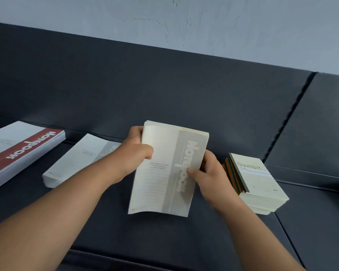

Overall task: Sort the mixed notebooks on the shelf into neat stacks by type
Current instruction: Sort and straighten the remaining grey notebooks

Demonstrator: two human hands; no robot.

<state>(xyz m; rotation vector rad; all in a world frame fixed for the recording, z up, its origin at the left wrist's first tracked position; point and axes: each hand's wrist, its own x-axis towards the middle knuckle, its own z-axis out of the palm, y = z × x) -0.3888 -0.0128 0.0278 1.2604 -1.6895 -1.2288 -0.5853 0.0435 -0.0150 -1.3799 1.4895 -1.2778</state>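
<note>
Both hands hold a bundle of grey-striped "Notebook" notebooks [164, 178] above the dark surface in the middle of the view. My left hand [134, 153] grips its upper left edge, thumb on the cover. My right hand [207, 173] pinches its right edge, thumb on the grey stripe. To the left lies a stack of the same grey-striped notebooks [76, 161]. Further left sits a stack of red-striped notebooks [18, 151]. At the right stands a stack of cream "Gambit" notebooks [258, 182] with coloured spines.
Everything rests on a dark padded seat [164, 235] with a dark backrest [164, 85] behind it. A seam [290, 112] splits the cushions at the right. A pale wall [184, 20] rises above the backrest.
</note>
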